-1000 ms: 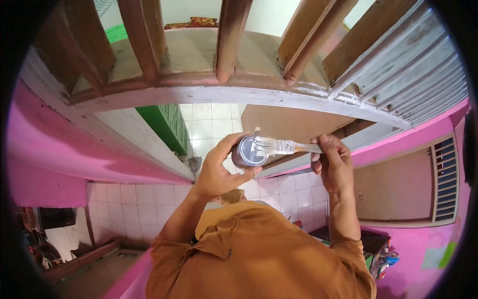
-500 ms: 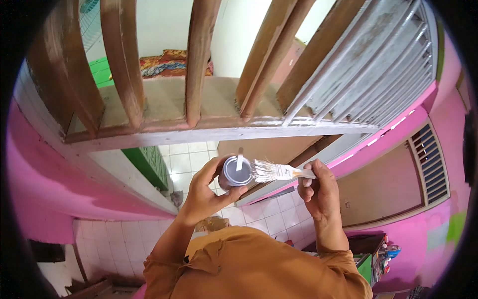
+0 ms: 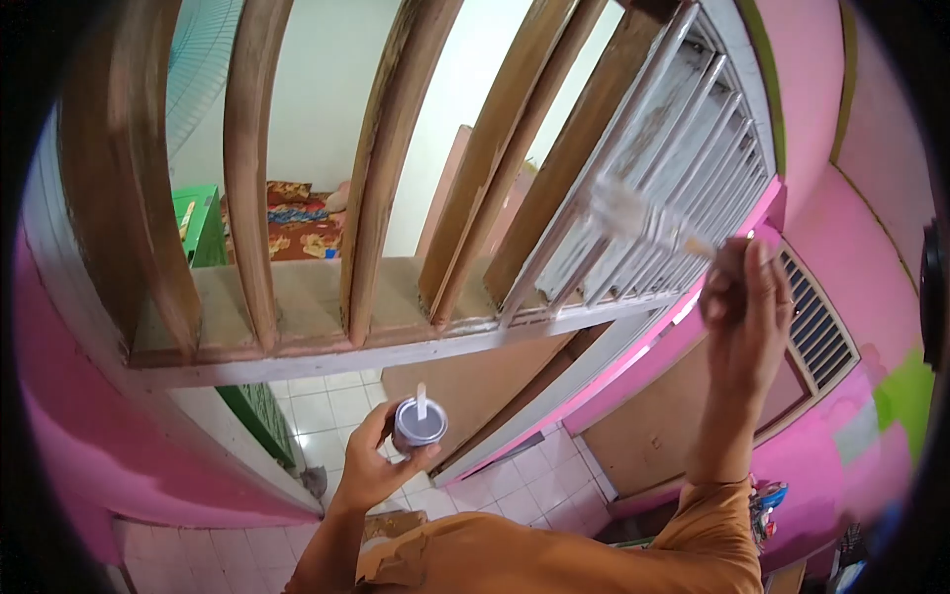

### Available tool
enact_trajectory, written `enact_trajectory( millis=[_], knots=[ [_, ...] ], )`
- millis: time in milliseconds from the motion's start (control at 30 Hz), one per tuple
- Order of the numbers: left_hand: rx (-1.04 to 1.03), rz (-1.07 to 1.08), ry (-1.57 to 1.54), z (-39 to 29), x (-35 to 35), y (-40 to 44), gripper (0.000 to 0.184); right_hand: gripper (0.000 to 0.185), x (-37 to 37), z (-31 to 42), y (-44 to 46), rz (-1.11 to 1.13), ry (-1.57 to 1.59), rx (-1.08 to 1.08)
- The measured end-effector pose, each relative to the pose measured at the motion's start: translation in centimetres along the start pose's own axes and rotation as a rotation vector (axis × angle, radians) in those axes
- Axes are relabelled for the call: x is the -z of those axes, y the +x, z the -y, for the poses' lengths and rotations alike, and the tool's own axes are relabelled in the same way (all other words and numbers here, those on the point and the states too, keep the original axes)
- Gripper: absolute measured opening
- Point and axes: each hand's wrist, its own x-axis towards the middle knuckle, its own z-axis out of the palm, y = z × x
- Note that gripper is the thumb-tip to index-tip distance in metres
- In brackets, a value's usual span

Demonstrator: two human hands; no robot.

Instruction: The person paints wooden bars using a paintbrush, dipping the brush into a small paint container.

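Note:
My left hand [image 3: 374, 463] is wrapped round a small open can [image 3: 420, 426] of grey paint, low in the middle of the view. A pale flat stick [image 3: 422, 401] stands in the can. My right hand [image 3: 744, 287] grips the handle of a paintbrush [image 3: 648, 220], raised at the right. Its whitish bristles, smeared by motion, point left in front of grey-white slats [image 3: 673, 183]; whether they touch cannot be made out. Brown unpainted wooden bars [image 3: 396, 148] stand left of these slats, above a whitish horizontal rail [image 3: 396, 358].
Behind the bars are a green cabinet [image 3: 206, 226], a patterned cloth [image 3: 297, 233] and a fan [image 3: 201, 69]. A brown door [image 3: 643, 421] and pink wall [image 3: 826, 327] are at the right. White floor tiles [image 3: 332, 418] show below the rail.
My right hand has lifted the brush away from the can, up and right to the slats. The can in my left hand sits lower and further left. The view has tilted up.

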Motion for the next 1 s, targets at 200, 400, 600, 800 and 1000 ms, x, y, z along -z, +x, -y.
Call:
enact_trajectory(
  millis=[200, 400, 600, 800, 1000],
  knots=[
    [0.036, -0.031, -0.032, 2.1, 1.2, -1.1, 0.066, 0.028, -1.3, 5.7, 4.7, 0.045, -0.355, 0.464],
    [0.065, -0.036, -0.049, 2.9, 1.6, -1.5, 0.067, 0.022, -3.7, 9.0, 6.4, 0.02, -0.686, 0.774],
    [0.074, -0.048, -0.101, 3.9, 1.8, -1.8, 0.065, 0.013, -5.3, 11.3, 6.9, 0.245, -1.095, 1.058],
    [0.086, -0.057, -0.114, 4.1, 1.7, -2.2, 0.064, 0.011, -7.8, 11.0, 7.8, 0.408, -1.204, 1.207],
    [0.071, -0.014, -0.105, 5.0, 1.7, -2.5, 0.067, 0.01, -9.0, 11.7, 8.4, 0.507, -1.383, 1.275]
  ],
)
